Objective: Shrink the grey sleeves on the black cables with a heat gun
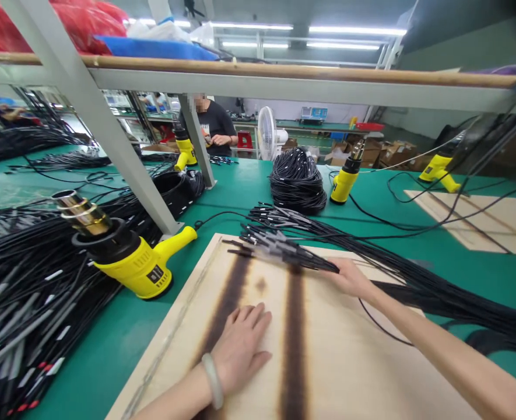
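Observation:
My right hand [348, 276] is closed round a bundle of thin black cables [304, 255] whose ends carry grey and clear sleeves. The bundle's tips point left over the far edge of a pale wooden board [332, 338] with dark scorched stripes. My left hand [242, 344], a pale bangle [213, 380] on its wrist, is over the board with fingers stretched out and nothing in them. Behind the held bundle, more black cables [371, 251] run off to the right. To the left of the board a yellow heat gun [139, 265] stands nozzle up.
Piles of black cables [17, 274] cover the left side of the green table [227, 192]. A coiled cable bundle [297, 181] and more heat guns [344, 185] stand further back. A metal post [109, 140] rises to a shelf. Across the table sits a person [218, 125].

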{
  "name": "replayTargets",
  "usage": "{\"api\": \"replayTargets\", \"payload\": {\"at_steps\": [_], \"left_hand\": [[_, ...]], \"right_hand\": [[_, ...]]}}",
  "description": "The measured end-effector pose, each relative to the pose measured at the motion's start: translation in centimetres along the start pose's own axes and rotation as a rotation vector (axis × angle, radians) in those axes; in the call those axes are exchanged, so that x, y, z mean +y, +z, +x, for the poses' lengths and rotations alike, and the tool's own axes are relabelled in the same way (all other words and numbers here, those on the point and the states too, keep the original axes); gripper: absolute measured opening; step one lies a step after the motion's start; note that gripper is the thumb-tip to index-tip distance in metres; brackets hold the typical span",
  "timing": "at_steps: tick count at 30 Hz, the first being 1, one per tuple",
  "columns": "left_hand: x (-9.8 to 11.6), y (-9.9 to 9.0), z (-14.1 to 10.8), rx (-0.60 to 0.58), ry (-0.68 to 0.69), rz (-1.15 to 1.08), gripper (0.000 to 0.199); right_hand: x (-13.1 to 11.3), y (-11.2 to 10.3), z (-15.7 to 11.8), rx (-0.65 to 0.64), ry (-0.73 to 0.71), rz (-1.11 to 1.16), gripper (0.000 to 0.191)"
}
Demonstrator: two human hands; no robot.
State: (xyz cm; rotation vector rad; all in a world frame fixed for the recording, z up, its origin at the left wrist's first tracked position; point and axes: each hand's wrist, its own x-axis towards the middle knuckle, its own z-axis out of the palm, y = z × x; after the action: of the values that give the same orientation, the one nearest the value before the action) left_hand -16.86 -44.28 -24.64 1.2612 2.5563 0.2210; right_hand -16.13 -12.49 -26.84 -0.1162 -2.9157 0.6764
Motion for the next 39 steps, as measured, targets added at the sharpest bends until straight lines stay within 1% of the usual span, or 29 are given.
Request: {"api": "replayTargets", "payload": {"at_steps": [1,2,5,6,7,9,10,11,13,14,15,16,18,20,22,24,27,29,31,33,36,39], "left_hand": [[-0.2,0.0,0.2,0.022,0.005,-0.026,0.059],[-0.3,-0.1,0.4,0.07,0.009,-0.049,0.062],[-0.1,-0.6,2.2,0.273,0.049,-0.025,0.072],[0.2,-0.8,3.1,0.316,0.085,0.016,0.077],[0.5,-1.0,4.3,0.332,0.139,0.064,0.083],[1.2,-1.3,6.9,0.307,0.272,0.149,0.091],[1.5,-1.3,8.3,0.282,0.338,0.178,0.089],[1.8,-1.1,9.6,0.254,0.396,0.204,0.079],[2.0,-0.7,11.6,0.202,0.495,0.259,0.05],[2.0,-0.4,12.3,0.187,0.528,0.29,0.038],[2.0,-0.1,12.8,0.18,0.55,0.322,0.03],[1.9,0.1,13.2,0.18,0.566,0.355,0.026],[1.7,0.4,13.6,0.191,0.592,0.416,0.025],[1.5,0.3,13.8,0.197,0.637,0.466,0.021],[1.4,0.0,13.9,0.188,0.675,0.507,0.017],[1.5,-0.3,13.7,0.167,0.682,0.539,0.015],[2.0,-0.4,13.2,0.142,0.616,0.56,0.014],[2.5,-0.4,12.9,0.135,0.544,0.56,0.014],[3.0,-0.6,13.0,0.119,0.491,0.556,0.013],[3.3,-1.4,13.5,0.094,0.478,0.552,0.012],[4.1,-3.3,14.3,0.051,0.494,0.544,0.013],[5.4,-4.9,14.0,0.026,0.497,0.53,0.017]], "right_hand": [[-0.2,0.5,-0.8,-0.01,-0.03,0.008,0.022],[-0.5,1.1,-1.6,-0.016,-0.051,0.008,0.02],[-1.0,2.7,-4.2,-0.076,-0.123,-0.008,0.023],[-1.1,3.2,-5.0,-0.106,-0.151,-0.014,0.025],[-1.3,3.6,-5.6,-0.129,-0.173,-0.02,0.027],[-1.6,3.9,-6.7,-0.151,-0.191,-0.034,0.029],[-1.8,3.9,-7.0,-0.155,-0.194,-0.038,0.028],[-2.0,3.6,-7.2,-0.162,-0.198,-0.039,0.025],[-2.2,2.8,-7.2,-0.186,-0.219,-0.028,0.021],[-2.2,2.2,-6.9,-0.196,-0.232,-0.019,0.022],[-2.2,1.7,-6.4,-0.196,-0.24,-0.012,0.024],[-2.2,1.3,-5.7,-0.186,-0.24,-0.009,0.025],[-2.1,1.0,-3.8,-0.132,-0.203,-0.029,0.027],[-2.0,1.6,-1.5,-0.116,-0.155,-0.059,0.027],[-1.9,2.7,0.9,-0.147,-0.105,-0.081,0.018],[-1.7,3.8,3.0,-0.123,0.008,-0.117,0.021],[-0.9,4.6,5.1,-0.011,0.246,-0.186,0.03],[-0.4,4.8,5.8,0.037,0.354,-0.214,0.033],[0.0,4.8,6.1,0.052,0.392,-0.223,0.034],[0.2,4.8,6.1,0.044,0.378,-0.216,0.035],[0.4,4.9,5.8,0.023,0.323,-0.194,0.033],[0.7,5.1,5.5,0.024,0.282,-0.186,0.029]]}}
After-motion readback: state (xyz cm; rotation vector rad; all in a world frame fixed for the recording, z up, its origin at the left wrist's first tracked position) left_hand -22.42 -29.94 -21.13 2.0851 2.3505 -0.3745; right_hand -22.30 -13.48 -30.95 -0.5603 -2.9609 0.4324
